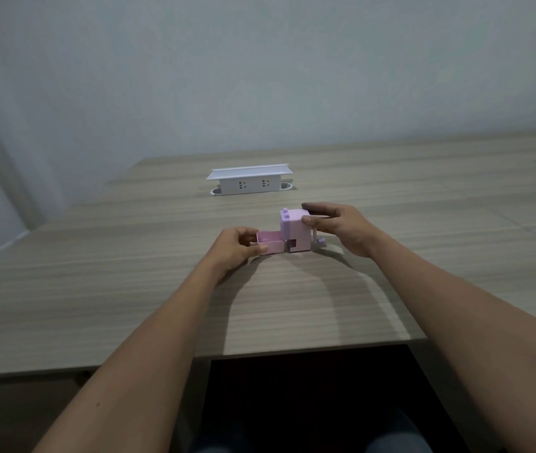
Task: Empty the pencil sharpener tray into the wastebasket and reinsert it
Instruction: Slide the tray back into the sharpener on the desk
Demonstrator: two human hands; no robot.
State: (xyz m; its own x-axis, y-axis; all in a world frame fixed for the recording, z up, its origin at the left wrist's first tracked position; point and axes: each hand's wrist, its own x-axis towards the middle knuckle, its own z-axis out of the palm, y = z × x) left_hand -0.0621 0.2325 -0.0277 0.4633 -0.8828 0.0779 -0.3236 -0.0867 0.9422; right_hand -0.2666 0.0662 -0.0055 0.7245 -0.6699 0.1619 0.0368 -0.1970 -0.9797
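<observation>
Tray [270, 242] sits half out of the sharpener [294, 232] on the counter [293, 305], long axis running left. Our left grip [234, 246] clamps its outer end; right grip [335, 225] clamps the body.

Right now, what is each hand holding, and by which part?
Left hand pinches the pink tray at its outer end; right hand grips the sharpener body around its top.
</observation>
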